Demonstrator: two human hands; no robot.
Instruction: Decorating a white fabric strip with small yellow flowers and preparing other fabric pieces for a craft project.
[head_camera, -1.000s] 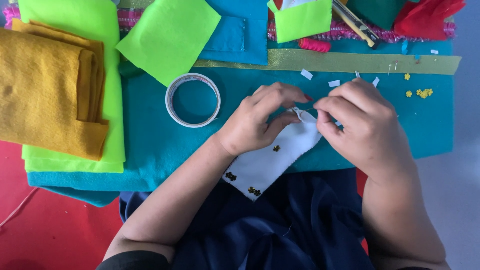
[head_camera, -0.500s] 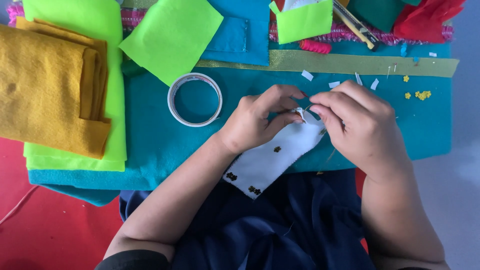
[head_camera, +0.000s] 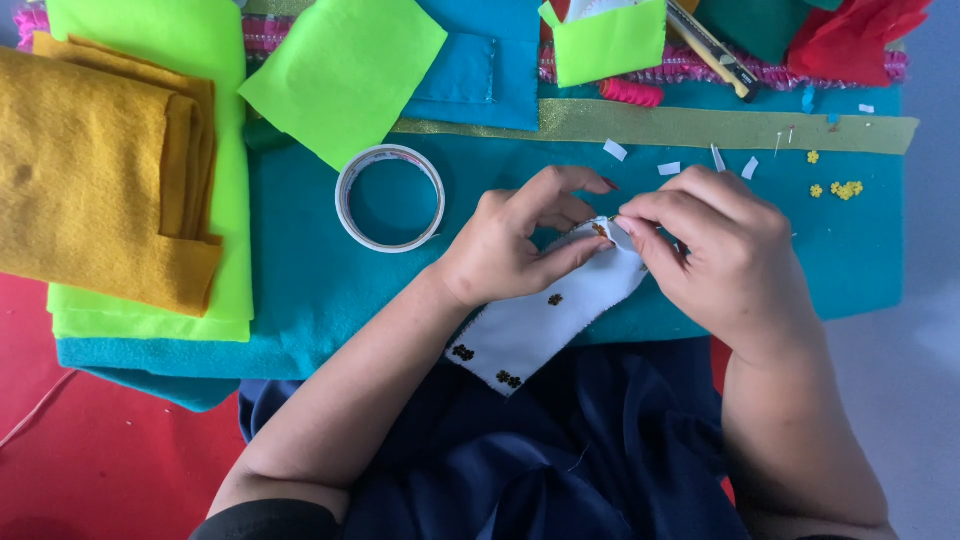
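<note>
Head view, looking down. The left hand (head_camera: 505, 250) pinches the upper end of a white felt strip (head_camera: 535, 325), thumb on top and fingers curled behind it. The right hand (head_camera: 725, 255) meets it at the same end, thumb and forefinger pressed together on the strip's tip; whether they hold anything small there cannot be told. The strip runs diagonally from the fingertips down toward the lap, lying across the near edge of a teal felt sheet (head_camera: 300, 290) and over dark blue clothing (head_camera: 560, 450). Small dark flower-shaped pieces dot the strip: one near the tip, one midway, two at the lower end. A tape roll (head_camera: 390, 197) lies flat on the teal felt, just left of the left hand and apart from it. Folded mustard felt (head_camera: 95, 170) rests on lime felt (head_camera: 230, 150) at far left. A loose lime square (head_camera: 345, 75) overlaps a teal pocket piece (head_camera: 480, 65) at top centre. A gold ribbon (head_camera: 700, 128) spans the sheet above the hands, with white scraps (head_camera: 668, 168) beneath it and yellow flower beads (head_camera: 843, 189) to the right. A utility knife (head_camera: 715, 55) lies at the top, beside red fabric (head_camera: 850, 40).
</note>
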